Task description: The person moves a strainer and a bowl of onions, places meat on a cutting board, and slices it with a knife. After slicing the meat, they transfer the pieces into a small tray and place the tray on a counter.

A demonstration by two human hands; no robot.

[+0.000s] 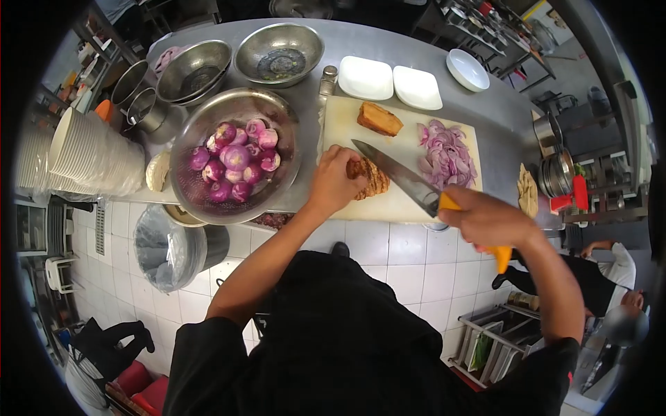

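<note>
On a pale cutting board (338, 132), my left hand (333, 179) presses its curled fingers on a browned piece of meat (373, 182), which looks like fried pork belly. My right hand (489, 218) is wrapped around the yellow handle of a large knife (402, 177). The blade slants across the board to the right of the meat, its tip pointing up and left. A second browned block of meat (379, 118) lies farther up the board. Sliced red onion (447, 152) is heaped on the right side, beyond the blade.
A perforated metal bowl (182, 149) with peeled red onions stands left of the board. Metal bowls (279, 41), white dishes (365, 78) and a white bowl (467, 69) line the back. A lined bin (166, 253) is below left; a person (617, 267) is at right.
</note>
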